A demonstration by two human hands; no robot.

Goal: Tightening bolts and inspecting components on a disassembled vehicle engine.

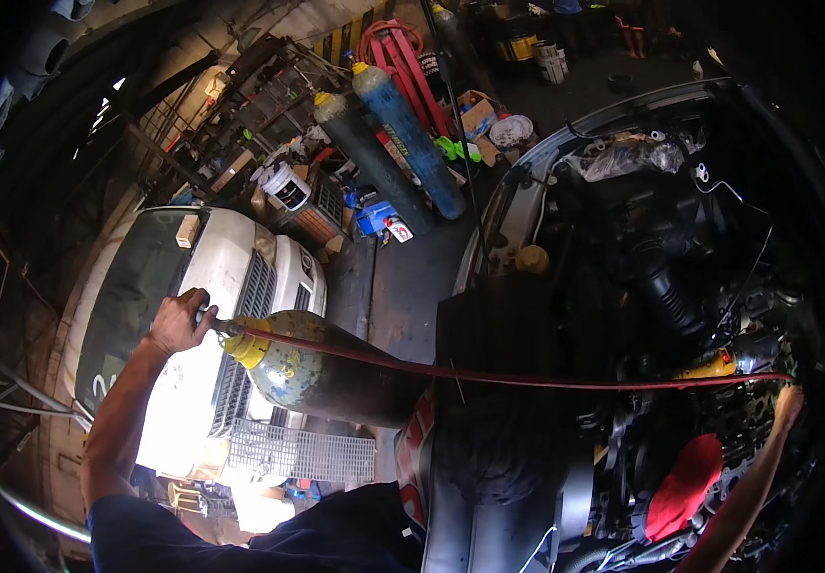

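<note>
Hose (pixel 518 382) between cylinder (pixel 322 382) and engine (pixel 735 418)

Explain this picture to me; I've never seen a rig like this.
No robot here: these are a person's two bare hands, seen by a wide fisheye camera worn on the head, so straight edges bend. The left hand is closed on a dark fitting at a cylinder's valve. From there a red hose runs across to the right hand, over the open engine bay; that grip is too small to make out. A red item lies in the engine bay, and a small box sits on the white vehicle at left.
</note>
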